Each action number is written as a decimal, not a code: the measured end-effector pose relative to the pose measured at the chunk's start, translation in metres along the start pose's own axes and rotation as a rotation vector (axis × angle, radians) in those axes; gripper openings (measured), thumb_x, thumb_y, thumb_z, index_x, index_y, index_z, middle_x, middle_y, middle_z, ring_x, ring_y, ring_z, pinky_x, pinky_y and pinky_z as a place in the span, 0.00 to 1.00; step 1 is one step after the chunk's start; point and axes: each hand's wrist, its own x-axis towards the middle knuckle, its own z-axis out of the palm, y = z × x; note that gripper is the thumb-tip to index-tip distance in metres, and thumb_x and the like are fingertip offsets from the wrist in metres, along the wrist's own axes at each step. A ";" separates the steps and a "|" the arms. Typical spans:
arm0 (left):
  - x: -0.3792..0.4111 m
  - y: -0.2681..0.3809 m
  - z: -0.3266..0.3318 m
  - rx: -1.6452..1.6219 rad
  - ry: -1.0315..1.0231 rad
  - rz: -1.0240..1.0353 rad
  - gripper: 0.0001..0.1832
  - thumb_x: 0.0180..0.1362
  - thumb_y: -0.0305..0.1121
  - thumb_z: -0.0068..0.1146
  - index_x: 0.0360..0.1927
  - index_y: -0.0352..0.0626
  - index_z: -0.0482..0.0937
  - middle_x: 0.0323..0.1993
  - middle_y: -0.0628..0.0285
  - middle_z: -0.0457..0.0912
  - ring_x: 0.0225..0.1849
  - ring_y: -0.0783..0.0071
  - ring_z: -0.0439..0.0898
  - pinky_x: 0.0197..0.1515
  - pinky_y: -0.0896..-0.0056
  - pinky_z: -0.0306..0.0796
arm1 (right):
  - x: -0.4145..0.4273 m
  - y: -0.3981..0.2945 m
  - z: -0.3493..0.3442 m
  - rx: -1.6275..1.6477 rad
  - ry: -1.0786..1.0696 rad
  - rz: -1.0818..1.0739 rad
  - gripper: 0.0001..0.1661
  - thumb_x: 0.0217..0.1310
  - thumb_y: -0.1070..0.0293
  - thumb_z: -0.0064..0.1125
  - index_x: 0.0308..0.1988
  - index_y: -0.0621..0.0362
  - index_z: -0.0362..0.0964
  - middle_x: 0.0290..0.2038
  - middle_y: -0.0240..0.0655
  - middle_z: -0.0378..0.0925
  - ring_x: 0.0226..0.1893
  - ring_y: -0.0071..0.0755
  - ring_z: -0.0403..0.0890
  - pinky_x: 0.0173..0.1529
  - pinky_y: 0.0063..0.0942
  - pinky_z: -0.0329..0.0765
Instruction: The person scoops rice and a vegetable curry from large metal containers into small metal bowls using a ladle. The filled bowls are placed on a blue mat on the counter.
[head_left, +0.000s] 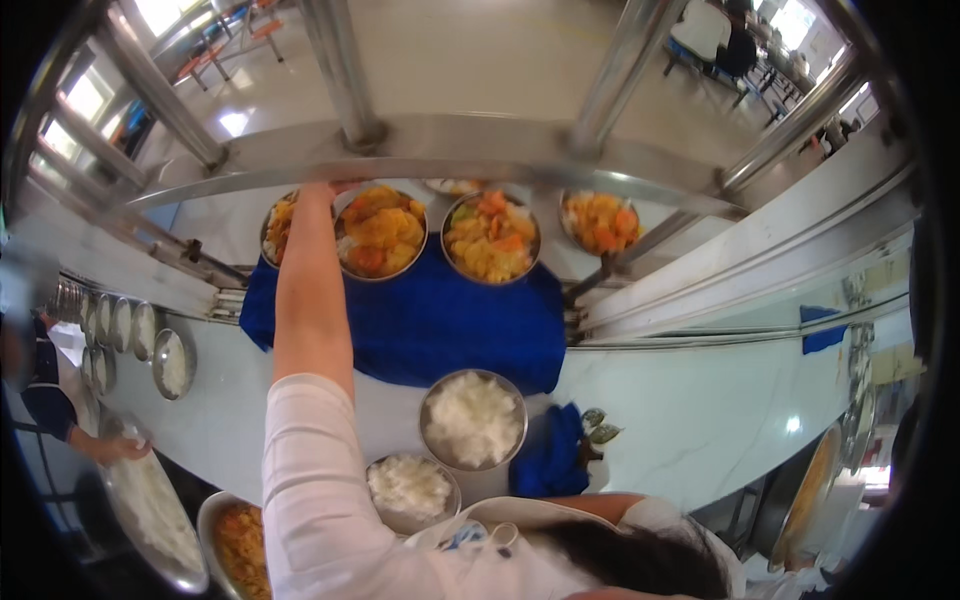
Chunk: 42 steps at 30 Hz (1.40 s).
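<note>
My left arm reaches forward over a blue cloth (465, 322) to the serving opening. My left hand (330, 189) is at the bowls there, mostly hidden behind a steel rail, so its grip does not show. Closest to it are a steel bowl of rice and cooked vegetables (279, 229), partly covered by my arm, and a second bowl with similar food (382, 232). Farther right stand a third (491, 238) and a fourth bowl (600, 221). Before my chest are two bowls of plain rice (474, 420) (412, 487). My right hand is out of view; only some forearm shows.
Steel bars and a rail (465, 171) cross the opening. A crumpled blue cloth (551, 450) lies beside the rice. At left, another person's hand (120, 448) touches a large rice pan (154, 510), near several rice bowls (174, 364). Food pans stand at lower left (241, 544) and right (806, 499).
</note>
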 end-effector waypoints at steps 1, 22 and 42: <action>0.008 -0.002 -0.002 0.014 0.012 -0.005 0.23 0.63 0.35 0.49 0.56 0.29 0.63 0.55 0.40 0.69 0.55 0.42 0.73 0.57 0.44 0.69 | 0.004 0.002 -0.003 0.005 0.000 -0.004 0.32 0.70 0.45 0.39 0.43 0.68 0.73 0.39 0.50 0.77 0.38 0.39 0.75 0.45 0.38 0.71; -0.355 0.062 0.024 0.337 -0.735 -0.201 0.17 0.58 0.31 0.57 0.49 0.35 0.72 0.37 0.58 0.80 0.41 0.69 0.81 0.46 0.69 0.75 | 0.015 -0.045 0.034 -0.163 -0.030 0.043 0.33 0.69 0.45 0.39 0.44 0.69 0.72 0.38 0.54 0.76 0.38 0.44 0.76 0.45 0.37 0.72; -0.603 -0.012 0.020 0.684 -0.844 0.104 0.07 0.56 0.22 0.56 0.39 0.40 0.74 0.30 0.63 0.80 0.31 0.76 0.81 0.34 0.73 0.73 | 0.020 -0.036 0.092 -0.121 0.051 0.074 0.29 0.66 0.51 0.47 0.52 0.67 0.68 0.48 0.51 0.74 0.49 0.45 0.74 0.52 0.34 0.71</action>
